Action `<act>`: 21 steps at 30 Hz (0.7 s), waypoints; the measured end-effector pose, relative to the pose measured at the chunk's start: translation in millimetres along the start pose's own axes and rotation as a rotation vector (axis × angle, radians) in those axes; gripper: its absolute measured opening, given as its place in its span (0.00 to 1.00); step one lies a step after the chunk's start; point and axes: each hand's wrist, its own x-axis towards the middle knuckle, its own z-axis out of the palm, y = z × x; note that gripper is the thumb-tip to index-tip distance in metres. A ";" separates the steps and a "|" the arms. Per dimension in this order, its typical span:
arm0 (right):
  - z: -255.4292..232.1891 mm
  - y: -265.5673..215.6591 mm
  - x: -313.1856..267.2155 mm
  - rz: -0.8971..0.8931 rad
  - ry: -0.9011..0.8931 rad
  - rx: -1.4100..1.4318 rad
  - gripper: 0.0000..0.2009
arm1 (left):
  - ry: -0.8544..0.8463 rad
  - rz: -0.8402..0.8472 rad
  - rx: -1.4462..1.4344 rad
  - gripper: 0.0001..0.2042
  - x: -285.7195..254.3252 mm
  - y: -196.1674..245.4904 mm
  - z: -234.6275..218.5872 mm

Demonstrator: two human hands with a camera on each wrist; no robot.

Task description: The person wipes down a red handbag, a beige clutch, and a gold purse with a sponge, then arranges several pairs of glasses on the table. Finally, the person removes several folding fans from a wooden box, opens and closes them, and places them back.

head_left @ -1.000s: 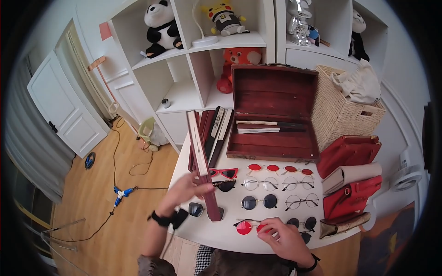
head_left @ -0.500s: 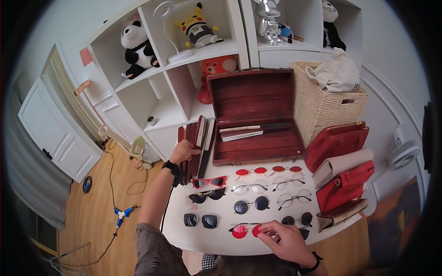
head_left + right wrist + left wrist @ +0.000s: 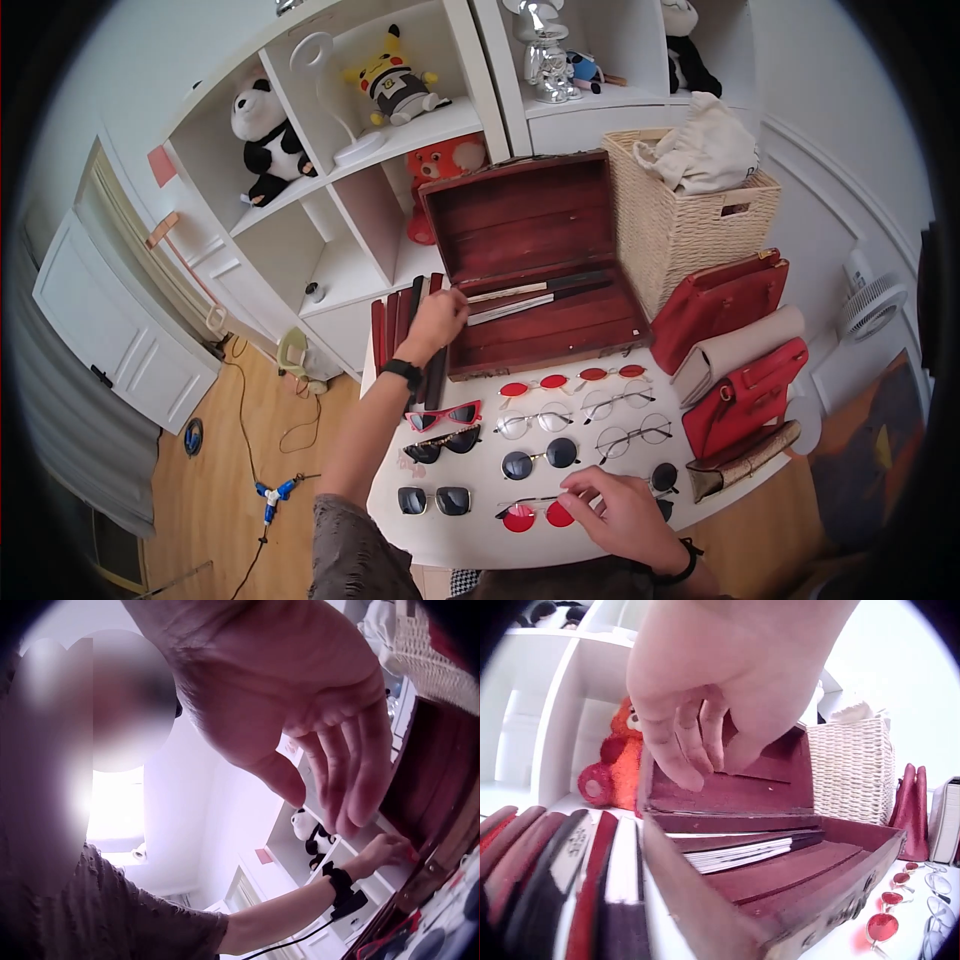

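Observation:
My left hand (image 3: 437, 318) hangs over the left side of the open dark-red suitcase (image 3: 560, 330). Its bent fingers hold nothing in the left wrist view, above the case's books (image 3: 739, 855), which have pale page edges. Left of the case, dark and red books (image 3: 592, 885) stand in a row. My right hand (image 3: 622, 515) hovers with loosely bent fingers beside round red sunglasses (image 3: 535, 514); the right wrist view shows that hand (image 3: 300, 712) empty. Several other pairs, such as round dark sunglasses (image 3: 540, 459) and square ones (image 3: 434, 500), lie in rows on the white table (image 3: 400, 545).
Red bags (image 3: 745, 395) and a beige one (image 3: 740, 355) line the table's right side. Behind them stands a wicker basket (image 3: 690, 225) with cloth on top. White shelves (image 3: 350, 265) hold plush toys at the back. A cable connector (image 3: 273, 495) lies on the floor.
My left hand carried a book to the row left of the suitcase, let it go and moved right over the case's edge. The right hand has barely moved. The head view has shifted.

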 end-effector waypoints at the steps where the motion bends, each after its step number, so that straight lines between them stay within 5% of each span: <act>1: -1.6 -1.5 2.6 -0.003 0.057 -0.064 0.09 | -0.073 0.088 0.028 0.10 8.7 7.9 8.2; 5: -10.2 -5.4 7.5 -0.085 0.292 -0.276 0.10 | -0.235 0.192 0.427 0.21 39.0 7.4 51.7; 7: -14.5 -6.0 6.2 -0.068 0.340 -0.278 0.09 | -0.353 0.094 0.520 0.25 52.1 9.4 62.9; 11: -18.9 1.3 1.1 -0.003 0.385 -0.256 0.09 | -0.408 0.083 0.587 0.25 61.3 5.4 83.2; 13: -19.7 5.9 -0.6 0.023 0.384 -0.245 0.09 | -0.412 -0.072 0.542 0.26 63.2 0.9 94.8; 21: -19.8 11.4 -4.1 0.013 0.397 -0.241 0.10 | -0.443 0.078 0.500 0.25 57.9 15.5 71.5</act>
